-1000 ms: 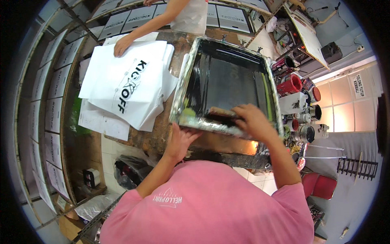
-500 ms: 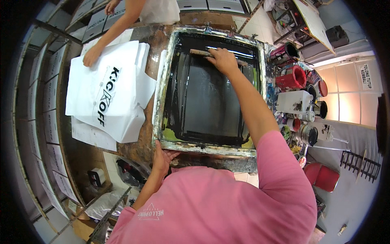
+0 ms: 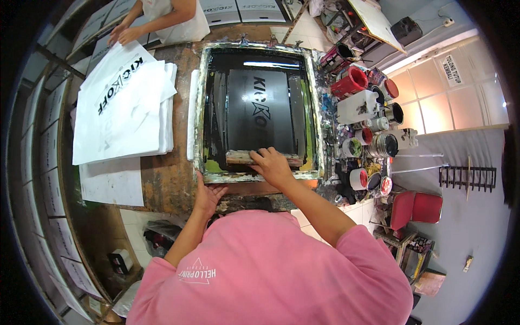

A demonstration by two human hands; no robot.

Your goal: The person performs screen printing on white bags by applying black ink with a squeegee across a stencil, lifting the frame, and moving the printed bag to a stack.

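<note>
My right hand (image 3: 272, 167) is closed over a wooden-handled squeegee (image 3: 237, 157), which lies crosswise at the near end of a screen-printing frame (image 3: 316, 122). Black ink coats the frame's inside edges, and dark lettering shows on the grey mesh (image 3: 241, 111). At the frame's near left corner is my left hand (image 3: 207, 198), its thumb up against the rim and its fingers stretched out. Printed white sheets (image 3: 122, 122) are stacked left of the frame. A co-worker's hands (image 3: 125, 36) hold the far edge of a top sheet.
Paint cans and tubs, among them a red tub (image 3: 349, 82) and a white jug (image 3: 358, 106), crowd the table's right side. Racks (image 3: 54, 162) with printed sheets stand at the left. A red folding chair (image 3: 414, 208) is at the right.
My right hand has drawn the squeegee from the far end of the screen to the near end. Lettering now shows on the mesh. The co-worker has moved a sheet on the stack.
</note>
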